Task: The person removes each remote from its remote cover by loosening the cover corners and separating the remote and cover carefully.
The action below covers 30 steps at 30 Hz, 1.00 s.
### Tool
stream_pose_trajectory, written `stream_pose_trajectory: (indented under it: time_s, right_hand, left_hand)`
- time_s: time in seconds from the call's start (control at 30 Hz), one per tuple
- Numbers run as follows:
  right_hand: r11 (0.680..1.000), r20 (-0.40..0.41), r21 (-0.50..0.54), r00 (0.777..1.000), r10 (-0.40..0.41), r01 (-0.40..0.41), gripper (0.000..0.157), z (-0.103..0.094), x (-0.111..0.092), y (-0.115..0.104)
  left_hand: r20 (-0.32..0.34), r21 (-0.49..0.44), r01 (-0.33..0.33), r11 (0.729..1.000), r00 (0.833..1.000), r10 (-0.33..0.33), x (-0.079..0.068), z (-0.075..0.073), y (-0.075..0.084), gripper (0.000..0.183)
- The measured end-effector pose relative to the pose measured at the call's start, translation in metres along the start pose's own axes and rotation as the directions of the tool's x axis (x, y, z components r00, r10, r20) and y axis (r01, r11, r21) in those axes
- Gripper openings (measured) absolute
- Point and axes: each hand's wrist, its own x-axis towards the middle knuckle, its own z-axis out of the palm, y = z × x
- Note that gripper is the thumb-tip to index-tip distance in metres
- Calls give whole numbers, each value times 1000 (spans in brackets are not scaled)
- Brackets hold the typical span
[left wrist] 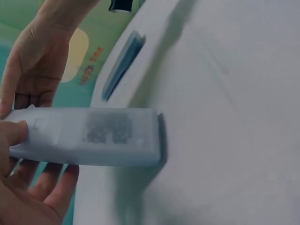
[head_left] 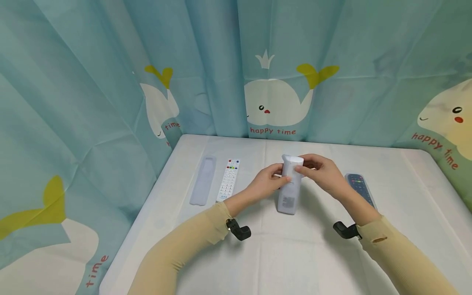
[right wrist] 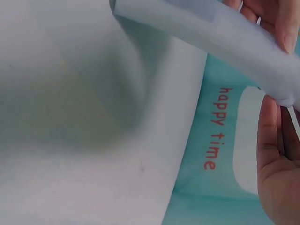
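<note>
Between the two hands a white remote control in a translucent cover point(head_left: 289, 190) stands tilted over the table, its back with a dark label turned this way. My left hand point(head_left: 263, 183) grips its left side, thumb across the back; the left wrist view shows fingers under the cover point(left wrist: 65, 140). The right hand point(head_left: 326, 174) pinches the upper end of the cover, thumb on the near face. In the right wrist view the cover point(right wrist: 225, 42) runs down to the right hand point(right wrist: 283, 173). Whether the lower end touches the table cannot be told.
On the white table point(head_left: 243, 262), an empty-looking translucent cover point(head_left: 203, 180) lies at the left beside a white remote control point(head_left: 228, 180) with buttons up. A dark remote control point(head_left: 359, 186) lies right, partly behind the right forearm. A whale-print curtain point(head_left: 214, 82) hangs behind.
</note>
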Motion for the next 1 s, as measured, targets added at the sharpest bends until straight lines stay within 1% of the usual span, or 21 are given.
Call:
stream_pose_trajectory:
  time_s: [0.07, 0.13, 0.23, 0.3, 0.4, 0.5, 0.6, 0.87, 1.0]
  right_hand:
    - [998, -6, -55, 1000, -15, 15, 51, 1, 0, -1]
    - [997, -9, -73, 1000, -25, 24, 50, 2, -1, -1]
    - [996, -11, -78, 999, -32, 31, 49, 2, -2, -2]
    - [997, -13, -78, 999, -31, 30, 50, 2, -2, -2]
    - [996, -18, -85, 1000, -24, 23, 53, 1, -3, -4]
    - [996, -21, -92, 1000, -10, 8, 56, 2, -4, -6]
    - [996, -20, -90, 1000, -1, -1, 58, 3, -4, -6]
    - [998, -17, -62, 1000, -1, 0, 57, 2, -4, -4]
    - [999, -10, -49, 1000, 7, -7, 58, 2, -4, -3]
  left_hand:
    - [-14, 12, 18, 1000, 1000, -18, 0, -1, 3, 46]
    - [-34, 8, 38, 999, 999, -38, 1, -3, 8, 44]
    - [-79, -60, 62, 996, 995, -67, 4, -7, 15, 44]
    - [-112, -96, 62, 993, 991, -73, 7, -10, 19, 44]
    - [-143, -119, 70, 990, 986, -87, 12, -14, 26, 45]
    - [-146, -105, 96, 990, 983, -111, 15, -15, 31, 45]
    - [-142, -115, 122, 986, 980, -138, 17, -15, 34, 40]
    - [-135, -168, 107, 980, 982, -130, 20, -15, 37, 28]
    - [-128, -213, 121, 970, 980, -151, 20, -15, 35, 26]
